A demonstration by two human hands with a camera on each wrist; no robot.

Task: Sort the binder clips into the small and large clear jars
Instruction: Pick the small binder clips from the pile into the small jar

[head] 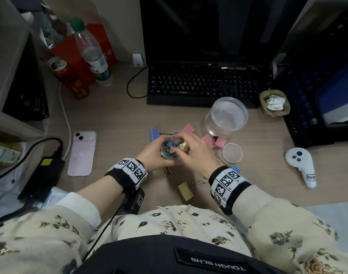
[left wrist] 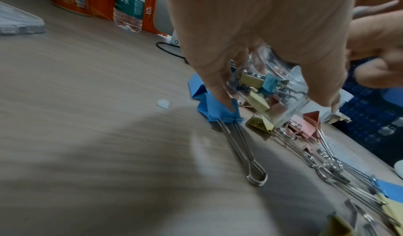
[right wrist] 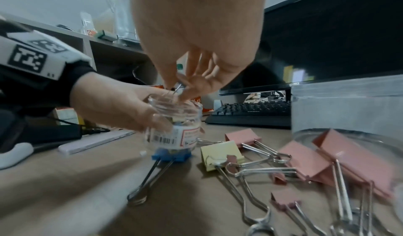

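While my left hand [head: 149, 155] is gripping the small jar [right wrist: 174, 127] above the desk [head: 113, 119], my right hand [right wrist: 191, 77] is pinching a small clip's wire handle [right wrist: 177, 88] at the mouth. Light, stiff, springy; I am judging the handle the surest hold.

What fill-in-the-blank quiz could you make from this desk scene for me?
1. The left hand grips the ____ clear jar.
2. The right hand reaches its fingers into that jar's ____.
3. The large clear jar holds ____ clips.
4. The phone lies to the ____ of both hands.

Missing words: small; mouth; no; left
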